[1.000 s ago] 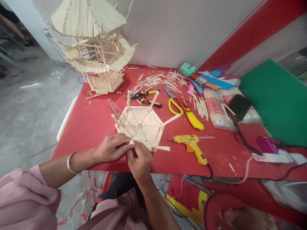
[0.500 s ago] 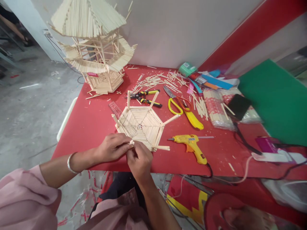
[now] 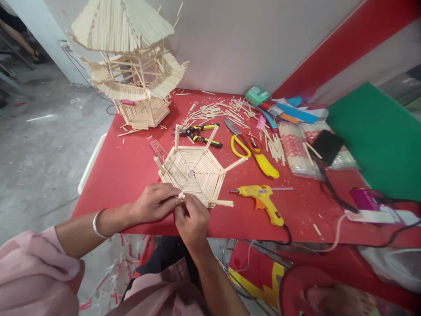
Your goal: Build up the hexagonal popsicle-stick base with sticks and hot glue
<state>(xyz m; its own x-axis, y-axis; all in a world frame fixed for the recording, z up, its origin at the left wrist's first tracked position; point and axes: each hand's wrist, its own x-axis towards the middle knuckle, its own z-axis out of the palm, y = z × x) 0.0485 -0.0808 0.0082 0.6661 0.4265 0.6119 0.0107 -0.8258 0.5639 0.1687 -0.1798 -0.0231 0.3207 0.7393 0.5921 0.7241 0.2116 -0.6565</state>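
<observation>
My left hand (image 3: pixel 154 202) and my right hand (image 3: pixel 192 218) meet at the near edge of a red table (image 3: pixel 131 166). Both pinch the same short wooden stick piece (image 3: pixel 180 195), whose pale tip shows between the fingertips. Just beyond them lies a flat hexagonal panel of wooden sticks (image 3: pixel 194 169) with posts sticking out at its corners. The stick piece is right at the panel's near corner; I cannot tell whether it is joined to it. A silver bangle sits on my left wrist.
A tall stick pagoda model (image 3: pixel 131 66) stands at the far left. A yellow glue gun (image 3: pixel 263 199), yellow scissors (image 3: pixel 245 142), pliers (image 3: pixel 200 134), loose stick offcuts (image 3: pixel 210 112), a packet of sticks (image 3: pixel 297 151) and a green board (image 3: pixel 378 136) lie to the right.
</observation>
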